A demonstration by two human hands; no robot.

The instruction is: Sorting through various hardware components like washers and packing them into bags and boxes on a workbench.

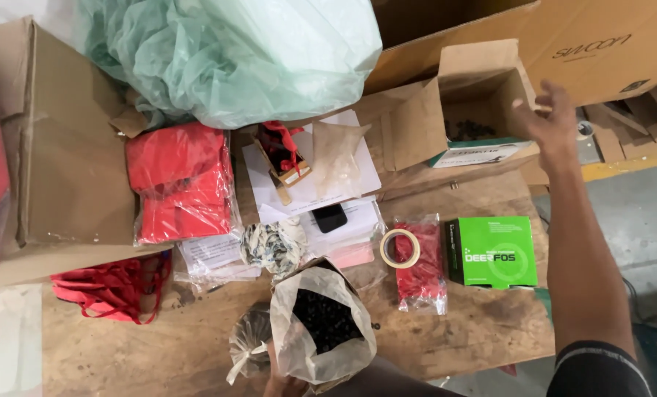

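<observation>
Head view: a pale green plastic sheet (233, 51) heaps over cardboard cartons, bagged red cloth (181, 184) below it. The right hand (549, 117), fingers spread and empty, reaches at the small open box (475, 95) of dark pieces. The left hand (281, 384), seemingly closed, grips the base of a clear bag of black pieces (325, 323): soft, shifting, probably weighty, best held beneath. Right lies a green carton (494, 251), beside tape (400, 248).
</observation>
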